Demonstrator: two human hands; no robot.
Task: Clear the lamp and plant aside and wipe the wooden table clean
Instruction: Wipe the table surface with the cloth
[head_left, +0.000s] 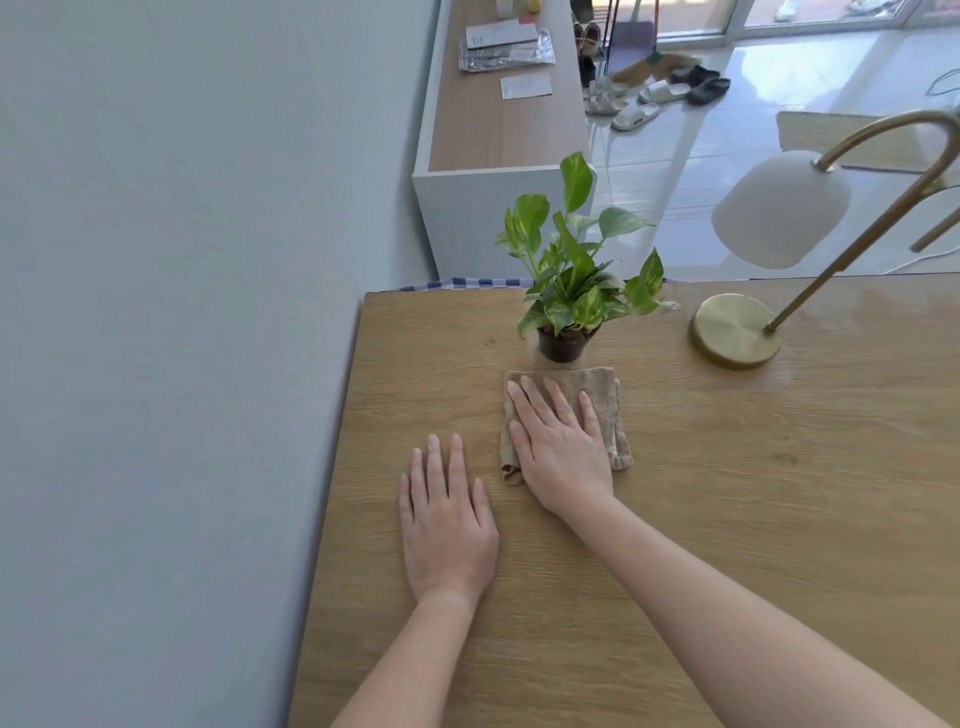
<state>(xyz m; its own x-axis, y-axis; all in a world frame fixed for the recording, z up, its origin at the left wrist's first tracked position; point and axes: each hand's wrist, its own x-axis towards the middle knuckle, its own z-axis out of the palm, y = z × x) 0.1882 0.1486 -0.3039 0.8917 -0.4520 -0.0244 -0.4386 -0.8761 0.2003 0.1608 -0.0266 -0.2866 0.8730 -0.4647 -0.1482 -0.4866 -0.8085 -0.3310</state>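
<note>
The right hand (561, 447) is lying flat on the folded beige cloth (602, 400) and pressing it on the wooden counter (727, 493), fingers straight, its grip released. The left hand (447, 525) is resting flat on the wood just beside the cloth, its grip released too. The plant (571, 270) is standing just behind the cloth, and the lamp (735, 330) is standing to its right.

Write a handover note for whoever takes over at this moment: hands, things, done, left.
Left hand: flat on the bare wooden table, holding nothing.
Right hand: fingers straight, pressing the folded beige cloth onto the table.
Plant stands just beyond the cloth, lamp to its right, both near the far edge.
Done: cloth in place; wiped area not discernible.
Left: wipe the table, likely shifting plant and lamp.
</note>
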